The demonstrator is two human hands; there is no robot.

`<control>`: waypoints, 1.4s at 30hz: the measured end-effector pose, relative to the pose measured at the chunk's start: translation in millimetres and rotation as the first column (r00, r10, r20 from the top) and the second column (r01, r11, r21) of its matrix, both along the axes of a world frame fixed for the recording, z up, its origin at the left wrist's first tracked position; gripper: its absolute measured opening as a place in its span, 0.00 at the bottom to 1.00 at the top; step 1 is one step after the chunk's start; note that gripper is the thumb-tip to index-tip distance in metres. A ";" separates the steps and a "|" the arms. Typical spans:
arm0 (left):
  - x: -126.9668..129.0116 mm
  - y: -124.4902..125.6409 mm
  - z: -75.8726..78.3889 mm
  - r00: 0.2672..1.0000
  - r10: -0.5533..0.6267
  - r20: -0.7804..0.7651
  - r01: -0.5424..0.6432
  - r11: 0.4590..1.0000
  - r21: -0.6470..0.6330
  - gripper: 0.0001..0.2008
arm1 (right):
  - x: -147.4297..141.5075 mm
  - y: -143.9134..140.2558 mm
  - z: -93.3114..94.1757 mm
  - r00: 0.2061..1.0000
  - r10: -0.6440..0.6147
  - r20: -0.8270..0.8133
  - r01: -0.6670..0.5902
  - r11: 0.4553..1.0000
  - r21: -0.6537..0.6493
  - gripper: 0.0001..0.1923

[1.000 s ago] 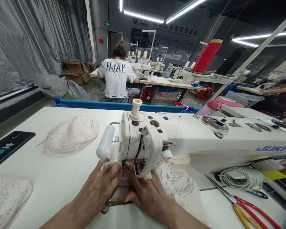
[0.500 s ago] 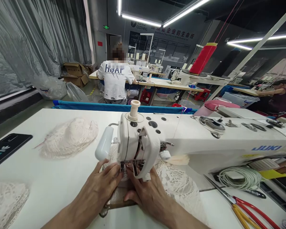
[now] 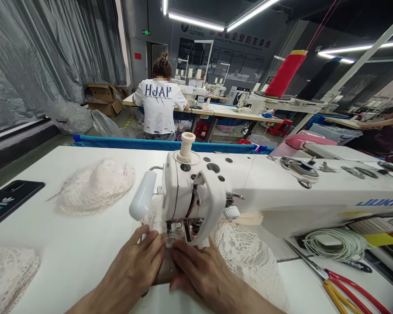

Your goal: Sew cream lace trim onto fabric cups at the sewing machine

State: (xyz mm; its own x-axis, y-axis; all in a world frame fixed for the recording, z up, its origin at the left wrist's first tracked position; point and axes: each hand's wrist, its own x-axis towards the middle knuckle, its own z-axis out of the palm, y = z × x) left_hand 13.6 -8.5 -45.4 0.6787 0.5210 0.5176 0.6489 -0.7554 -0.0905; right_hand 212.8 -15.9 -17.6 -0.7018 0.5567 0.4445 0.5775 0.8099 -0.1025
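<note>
White lace fabric (image 3: pixel 175 238) lies under the needle area of a white sewing machine (image 3: pixel 212 187). My left hand (image 3: pixel 134 257) is just left of the presser foot, its fingers bent and closed on the lace. From the right, my right hand (image 3: pixel 199 266) presses its gathered fingers onto the lace edge in front of the foot. The fingertips and the needle point are partly hidden. More lace (image 3: pixel 245 246) spreads out to the right of my right hand, beneath the machine arm.
At left lie a cup-shaped lace piece (image 3: pixel 96 187), another lace piece (image 3: pixel 11 274) and a black phone (image 3: pixel 15 198). Scissors (image 3: pixel 327 274) with red and yellow handles and a coil of pale cord (image 3: pixel 336 245) are at right. A co-worker (image 3: pixel 160 102) sits ahead, back turned.
Both hands have drawn slightly back from the presser foot toward me, and the right fingers have come out from under the machine head. The view has shifted slightly.
</note>
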 end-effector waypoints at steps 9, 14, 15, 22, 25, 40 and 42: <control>0.6 -3.5 0.7 0.999 0.028 0.022 -0.027 1.000 -0.015 0.08 | -1.7 1.8 -2.1 1.000 0.007 -0.023 -0.008 0.999 -0.034 0.24; -2.4 4.5 -1.9 1.000 0.020 0.022 -0.019 0.998 -0.055 0.06 | -0.5 4.2 -3.7 0.999 -0.010 -0.046 0.011 1.000 0.016 0.20; -2.5 5.6 1.0 0.999 0.035 0.012 -0.034 0.997 -0.068 0.07 | 0.1 5.1 -4.6 0.999 -0.014 -0.050 0.016 0.999 0.031 0.19; -3.6 10.5 23.1 0.998 0.067 -0.008 -0.067 0.997 -0.036 0.12 | 4.0 11.1 -8.5 0.997 -0.079 -0.025 0.081 0.996 0.048 0.17; -4.9 16.2 22.3 0.998 0.059 0.027 -0.058 0.998 -0.039 0.13 | 4.7 12.9 -9.1 0.993 -0.107 -0.045 0.108 0.993 0.036 0.16; -32.4 -41.0 30.0 0.973 0.184 -0.141 -0.167 0.978 0.121 0.17 | -12.9 -6.6 -2.3 0.999 -0.042 -0.002 0.042 0.994 0.100 0.20; -40.6 -68.5 24.8 0.970 0.193 -0.148 -0.175 0.977 0.124 0.14 | -15.0 -12.1 -0.3 1.000 0.013 0.009 -0.014 0.993 0.120 0.13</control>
